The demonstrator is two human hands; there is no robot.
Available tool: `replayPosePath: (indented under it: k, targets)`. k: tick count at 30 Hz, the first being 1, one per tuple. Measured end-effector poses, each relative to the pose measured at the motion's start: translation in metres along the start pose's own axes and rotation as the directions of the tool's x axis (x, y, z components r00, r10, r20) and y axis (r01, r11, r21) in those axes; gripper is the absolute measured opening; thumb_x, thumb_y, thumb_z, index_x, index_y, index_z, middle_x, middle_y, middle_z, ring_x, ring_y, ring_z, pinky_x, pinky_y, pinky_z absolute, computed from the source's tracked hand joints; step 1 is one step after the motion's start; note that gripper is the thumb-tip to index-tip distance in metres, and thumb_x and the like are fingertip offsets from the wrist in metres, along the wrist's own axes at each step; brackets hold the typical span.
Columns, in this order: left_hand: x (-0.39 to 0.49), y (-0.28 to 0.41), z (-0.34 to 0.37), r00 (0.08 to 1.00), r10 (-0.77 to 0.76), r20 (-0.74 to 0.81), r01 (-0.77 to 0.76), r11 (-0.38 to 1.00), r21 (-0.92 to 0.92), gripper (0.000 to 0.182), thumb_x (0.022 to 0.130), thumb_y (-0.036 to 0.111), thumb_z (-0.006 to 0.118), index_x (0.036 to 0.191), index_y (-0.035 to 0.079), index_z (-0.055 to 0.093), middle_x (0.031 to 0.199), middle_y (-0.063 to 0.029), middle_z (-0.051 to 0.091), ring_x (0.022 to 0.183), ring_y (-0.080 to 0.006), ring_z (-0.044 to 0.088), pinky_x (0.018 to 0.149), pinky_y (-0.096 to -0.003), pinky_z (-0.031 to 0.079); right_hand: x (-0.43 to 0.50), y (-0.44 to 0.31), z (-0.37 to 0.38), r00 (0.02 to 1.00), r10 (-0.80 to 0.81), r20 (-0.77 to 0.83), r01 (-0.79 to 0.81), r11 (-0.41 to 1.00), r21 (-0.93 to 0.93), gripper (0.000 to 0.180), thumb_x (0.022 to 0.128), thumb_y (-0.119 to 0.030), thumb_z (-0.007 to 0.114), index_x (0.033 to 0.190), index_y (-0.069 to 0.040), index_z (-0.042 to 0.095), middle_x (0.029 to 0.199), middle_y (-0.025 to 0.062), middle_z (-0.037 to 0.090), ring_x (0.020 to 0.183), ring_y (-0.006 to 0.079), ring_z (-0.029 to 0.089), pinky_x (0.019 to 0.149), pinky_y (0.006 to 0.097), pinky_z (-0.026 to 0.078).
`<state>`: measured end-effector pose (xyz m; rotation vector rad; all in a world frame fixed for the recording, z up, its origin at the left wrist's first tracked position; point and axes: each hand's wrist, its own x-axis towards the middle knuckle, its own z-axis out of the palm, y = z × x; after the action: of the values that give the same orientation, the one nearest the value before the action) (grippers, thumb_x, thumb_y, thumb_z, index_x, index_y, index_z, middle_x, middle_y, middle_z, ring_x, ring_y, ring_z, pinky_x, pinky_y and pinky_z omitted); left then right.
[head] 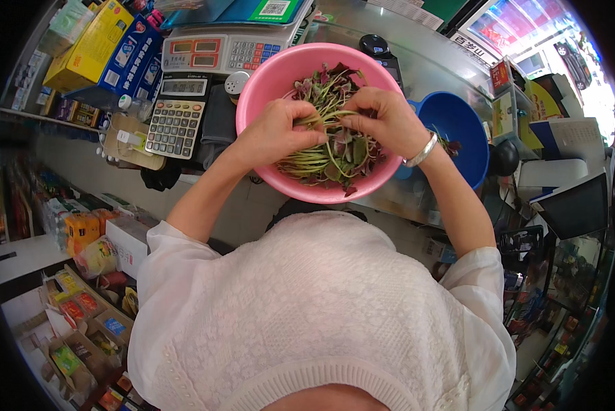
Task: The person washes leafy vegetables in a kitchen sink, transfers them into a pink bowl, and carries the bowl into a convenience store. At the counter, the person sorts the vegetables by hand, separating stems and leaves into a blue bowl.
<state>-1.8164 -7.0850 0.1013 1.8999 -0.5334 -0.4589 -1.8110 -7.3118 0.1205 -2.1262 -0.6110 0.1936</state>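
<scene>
A pink plastic basin (266, 72) stands in front of me, heaped with leafy greens (307, 164) that have pale green stems and purple-green leaves. My left hand (281, 131) is over the basin's left side, its thumb and fingers pinching several stems. Opposite it, my right hand (384, 120), with a silver bangle at the wrist, grips stems between thumb and forefinger. The fingertips of both hands are close together above the heap. To the right, partly behind my right forearm, is a blue plastic colander or bowl (461, 118) with a few leaves in it.
A calculator (176, 126) and a price-computing scale (197, 54) lie left of the basin. A shaker with a perforated lid (236, 82) touches its left side. Beyond the basin is a black device (374, 46) on the glass counter (415, 56). A monitor (574, 205) stands at right.
</scene>
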Motion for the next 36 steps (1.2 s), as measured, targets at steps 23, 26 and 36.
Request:
replayPosePath:
  k: [23, 26, 36]
  targets:
    - [0.03, -0.01, -0.059, 0.999, 0.037, 0.008, -0.031, 0.914, -0.404, 0.015, 0.086, 0.016, 0.065, 0.08, 0.002, 0.064, 0.061, 0.005, 0.049, 0.049, -0.0021, 0.035, 0.044, -0.0181, 0.024, 0.007, 0.001, -0.022, 0.948, 0.242, -0.207, -0.158, 0.922, 0.353, 0.017, 0.09, -0.016, 0.058, 0.093, -0.001, 0.067, 0.081, 0.0017, 0.066, 0.07, 0.0056, 0.057, 0.064, 0.0215, 0.046]
    - [0.032, -0.008, -0.059, 0.998, 0.045, 0.045, -0.024, 0.924, -0.381, 0.016, 0.087, 0.016, 0.064, 0.081, 0.002, 0.063, 0.06, 0.0052, 0.049, 0.049, -0.002, 0.035, 0.044, -0.018, 0.024, 0.015, 0.003, 0.001, 0.957, 0.122, -0.262, -0.03, 0.944, 0.328, 0.022, 0.088, -0.018, 0.06, 0.091, 0.002, 0.066, 0.073, 0.0005, 0.063, 0.065, 0.007, 0.054, 0.062, 0.0234, 0.047]
    - [0.024, -0.016, -0.077, 0.999, 0.037, -0.001, -0.035, 0.923, -0.383, 0.017, 0.089, 0.016, 0.062, 0.08, 0.001, 0.063, 0.061, 0.0043, 0.049, 0.049, -0.002, 0.035, 0.045, -0.0179, 0.024, -0.001, 0.022, 0.005, 0.958, 0.141, -0.25, -0.103, 0.982, 0.159, 0.025, 0.079, -0.006, 0.065, 0.103, 0.001, 0.065, 0.092, 0.0035, 0.066, 0.081, 0.0116, 0.059, 0.076, 0.0268, 0.05]
